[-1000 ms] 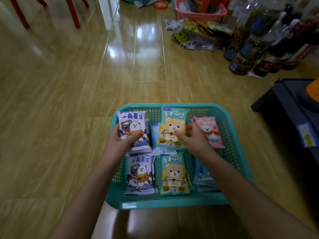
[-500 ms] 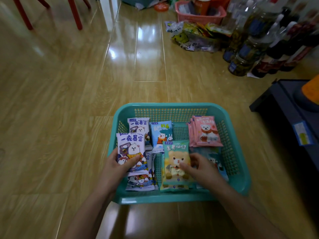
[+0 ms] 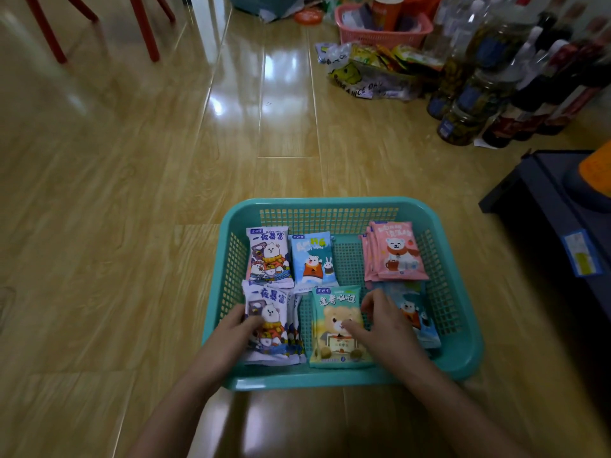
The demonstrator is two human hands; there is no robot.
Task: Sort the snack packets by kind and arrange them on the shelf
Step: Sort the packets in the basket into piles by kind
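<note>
A teal mesh basket (image 3: 459, 342) sits on the wooden floor with snack packets laid in groups. My left hand (image 3: 231, 335) grips a purple-white packet (image 3: 269, 312) on top of a small stack at the near left. My right hand (image 3: 380, 322) holds a green bear packet (image 3: 334, 312) at the near middle, thumb on its front. Behind lie another purple-white packet (image 3: 268, 256), a blue packet (image 3: 312, 259) and a stack of pink packets (image 3: 396, 252). More blue packets (image 3: 420, 315) lie partly under my right hand.
Bottles and jars (image 3: 479, 90) crowd the far right next to a plastic bag of snacks (image 3: 370, 71) and a pink basket (image 3: 383, 31). A dark low unit (image 3: 555, 200) stands at the right. Red chair legs (image 3: 142, 28) are far left.
Both hands drew their packets from the far part of the basket to the near edge and set them down on the near stacks. The far packets are now uncovered.
</note>
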